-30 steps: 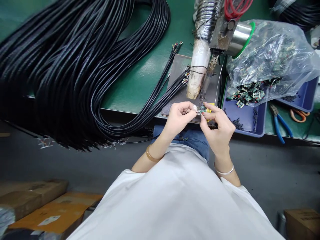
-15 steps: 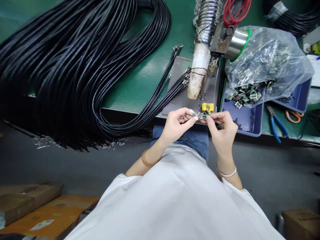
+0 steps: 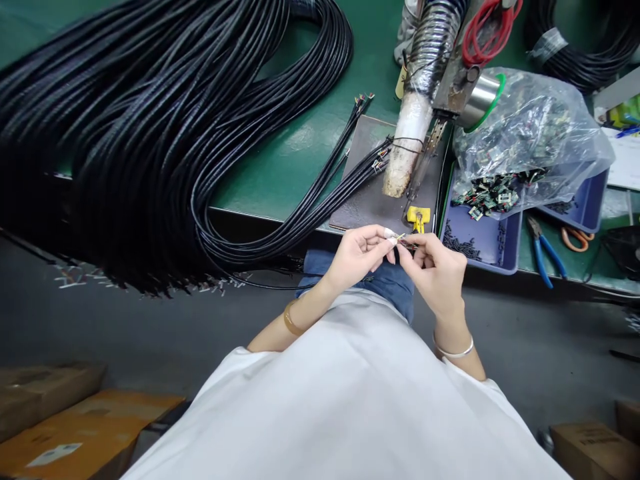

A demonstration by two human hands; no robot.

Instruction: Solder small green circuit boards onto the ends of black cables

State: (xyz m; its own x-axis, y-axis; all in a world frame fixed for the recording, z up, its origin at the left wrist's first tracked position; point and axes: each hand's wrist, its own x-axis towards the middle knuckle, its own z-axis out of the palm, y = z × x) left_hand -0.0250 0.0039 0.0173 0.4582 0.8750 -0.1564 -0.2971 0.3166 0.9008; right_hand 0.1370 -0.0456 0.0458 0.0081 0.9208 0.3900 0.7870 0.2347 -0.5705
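L hand (image 3: 356,257) pinches thin wires (image 3: 400,237) just R of ctr frame, R hand (image 3: 440,270) pinches a small part (image 3: 409,246) right beside, mostly hidden tbh. Yellow piece (image 3: 419,215) just above, blue-handled pliers (image 3: 539,255) mid R, big black cable bundle (image 3: 150,133) fills upper L.

Two hands (image 3: 359,257) (image 3: 440,270), two bracelets (image 3: 289,321) (image 3: 456,355), two blue trays (image 3: 487,257) (image 3: 593,197), one clear bag (image 3: 537,127), one spool (image 3: 481,101) and one pair of pliers (image 3: 538,236) are seen.
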